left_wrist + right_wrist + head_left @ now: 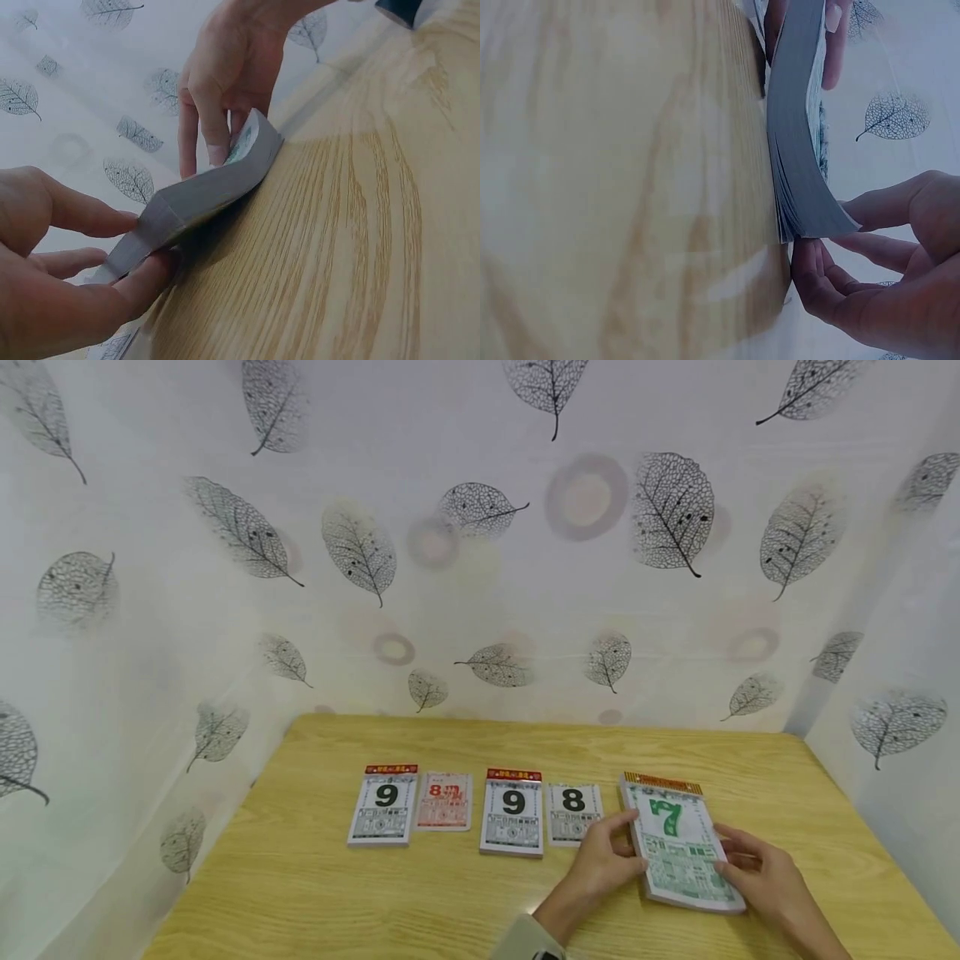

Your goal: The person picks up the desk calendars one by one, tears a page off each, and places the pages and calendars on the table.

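A thick calendar pad (678, 847) with a green 7 on top lies at the right of the wooden table (300, 893), its near end lifted a little. My left hand (626, 847) grips its left edge. In the left wrist view the left hand (127, 247) has a finger over the pad (202, 199) and the thumb under it. My right hand (731, 856) holds the right edge. In the right wrist view the right hand (832, 240) pinches a corner of the bent pad (799, 150).
Left of the held pad, a row lies flat: a pad showing 9 (384, 806), a red 8 sheet (444, 802), another 9 pad (513, 812) and a black 8 sheet (573, 810). Leaf-print cloth walls (480, 568) close in the table on three sides.
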`<action>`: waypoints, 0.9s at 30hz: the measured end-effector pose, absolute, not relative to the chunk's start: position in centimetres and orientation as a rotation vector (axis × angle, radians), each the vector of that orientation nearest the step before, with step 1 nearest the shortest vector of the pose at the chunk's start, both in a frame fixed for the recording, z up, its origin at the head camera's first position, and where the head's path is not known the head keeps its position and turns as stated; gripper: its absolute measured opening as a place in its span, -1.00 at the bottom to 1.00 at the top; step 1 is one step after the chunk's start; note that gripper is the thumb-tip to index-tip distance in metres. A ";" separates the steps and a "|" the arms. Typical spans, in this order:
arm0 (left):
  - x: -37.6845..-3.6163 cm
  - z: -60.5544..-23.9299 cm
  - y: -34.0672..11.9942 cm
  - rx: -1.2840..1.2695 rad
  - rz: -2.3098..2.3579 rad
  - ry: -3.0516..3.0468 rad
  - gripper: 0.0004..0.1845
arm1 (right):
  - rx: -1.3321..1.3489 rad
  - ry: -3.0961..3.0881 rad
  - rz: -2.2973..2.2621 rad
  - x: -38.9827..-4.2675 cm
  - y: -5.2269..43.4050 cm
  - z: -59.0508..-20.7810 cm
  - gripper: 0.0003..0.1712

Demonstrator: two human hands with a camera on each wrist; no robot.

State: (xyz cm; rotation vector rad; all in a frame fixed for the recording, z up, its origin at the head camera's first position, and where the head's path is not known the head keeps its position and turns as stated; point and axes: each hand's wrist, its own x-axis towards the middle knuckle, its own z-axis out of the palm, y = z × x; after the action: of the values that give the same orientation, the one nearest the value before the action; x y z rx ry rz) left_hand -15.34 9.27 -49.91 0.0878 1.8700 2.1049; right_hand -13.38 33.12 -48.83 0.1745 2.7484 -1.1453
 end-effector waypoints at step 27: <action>-15.5 -49.3 6.0 0.250 2.277 1.605 -0.14 | 0.172 2.718 -1.433 -12.4 31.9 -47.2 -0.23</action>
State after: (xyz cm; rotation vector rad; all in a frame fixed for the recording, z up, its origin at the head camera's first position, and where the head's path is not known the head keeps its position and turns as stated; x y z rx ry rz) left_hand -15.51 6.03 -49.29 0.2503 1.6048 2.2770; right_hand -12.41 31.94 -47.21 0.1722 2.7183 -1.4333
